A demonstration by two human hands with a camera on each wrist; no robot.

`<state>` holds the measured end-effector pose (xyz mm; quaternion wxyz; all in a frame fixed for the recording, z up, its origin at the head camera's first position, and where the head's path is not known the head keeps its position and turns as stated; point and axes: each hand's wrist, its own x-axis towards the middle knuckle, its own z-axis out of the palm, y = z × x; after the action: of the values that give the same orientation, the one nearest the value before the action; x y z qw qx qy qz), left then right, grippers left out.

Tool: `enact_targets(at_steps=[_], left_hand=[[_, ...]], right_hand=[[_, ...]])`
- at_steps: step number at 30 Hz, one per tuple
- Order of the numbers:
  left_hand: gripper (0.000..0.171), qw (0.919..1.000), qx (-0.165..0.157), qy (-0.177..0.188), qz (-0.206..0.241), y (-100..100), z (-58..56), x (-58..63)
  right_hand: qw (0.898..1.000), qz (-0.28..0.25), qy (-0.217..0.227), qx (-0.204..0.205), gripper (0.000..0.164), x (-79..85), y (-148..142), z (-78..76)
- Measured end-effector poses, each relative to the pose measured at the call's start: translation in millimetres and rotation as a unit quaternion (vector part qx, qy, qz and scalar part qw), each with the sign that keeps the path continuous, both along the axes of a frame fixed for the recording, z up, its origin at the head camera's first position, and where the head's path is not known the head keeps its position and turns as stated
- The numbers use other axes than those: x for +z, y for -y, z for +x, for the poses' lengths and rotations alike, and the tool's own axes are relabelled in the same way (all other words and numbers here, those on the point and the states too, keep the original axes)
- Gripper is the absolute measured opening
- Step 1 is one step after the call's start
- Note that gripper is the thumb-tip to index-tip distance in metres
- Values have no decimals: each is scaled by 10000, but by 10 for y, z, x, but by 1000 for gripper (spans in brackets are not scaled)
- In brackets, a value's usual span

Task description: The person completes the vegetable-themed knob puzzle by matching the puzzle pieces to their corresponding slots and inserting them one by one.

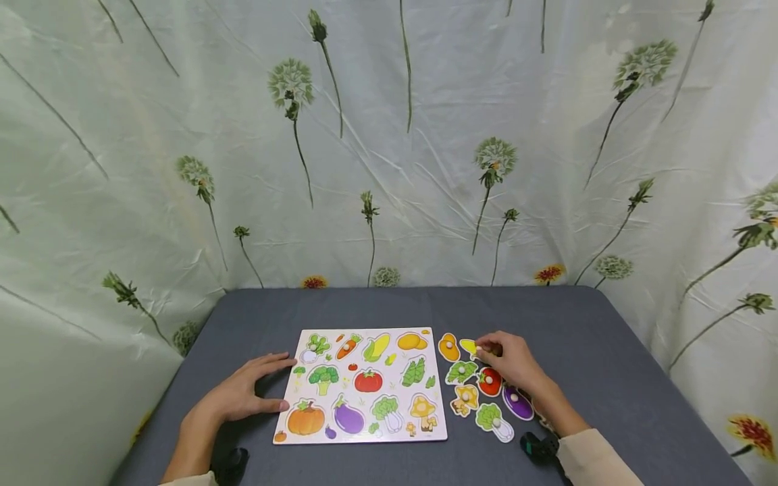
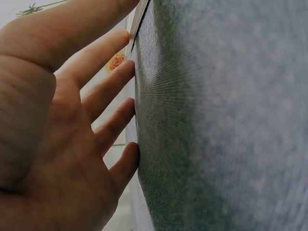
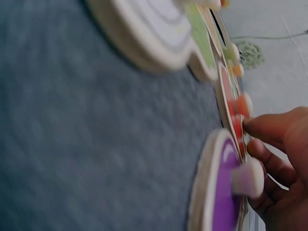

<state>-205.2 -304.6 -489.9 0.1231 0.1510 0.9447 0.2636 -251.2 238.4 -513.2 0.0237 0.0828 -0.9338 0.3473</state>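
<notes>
A wooden vegetable puzzle board lies on the dark table, its printed vegetables facing up. My left hand rests at the board's left edge, fingers extended and thumb apart; in the left wrist view the left hand shows its fingertips against the cloth. Right of the board, my right hand pinches the yellow corn piece by its knob, the fingers partly covering it. Around it lie loose knobbed pieces: the tomato piece, the eggplant piece and the potato piece.
More pieces lie nearby: a green pea-pod-like piece, a mushroom piece and a bok choy piece. A grey cloth covers the table. A curtain printed with dandelions hangs behind it.
</notes>
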Motion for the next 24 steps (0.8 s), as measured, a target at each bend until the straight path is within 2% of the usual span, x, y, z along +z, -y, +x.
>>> enact_targets(at_steps=[11,18,24], left_hand=[[84,9999,-105,-73,40,-6,-3,8],[83,9999,-114,-78,39,4,-13,-8],[83,9999,-102,-51,38,29,-13,-24]], right_hand=[[9987,-165,347,326,19,36,-108,-19],[9970,-139,370,670,21,41,-174,-64],[9969,-77,203,750,18,4,-177,-81]])
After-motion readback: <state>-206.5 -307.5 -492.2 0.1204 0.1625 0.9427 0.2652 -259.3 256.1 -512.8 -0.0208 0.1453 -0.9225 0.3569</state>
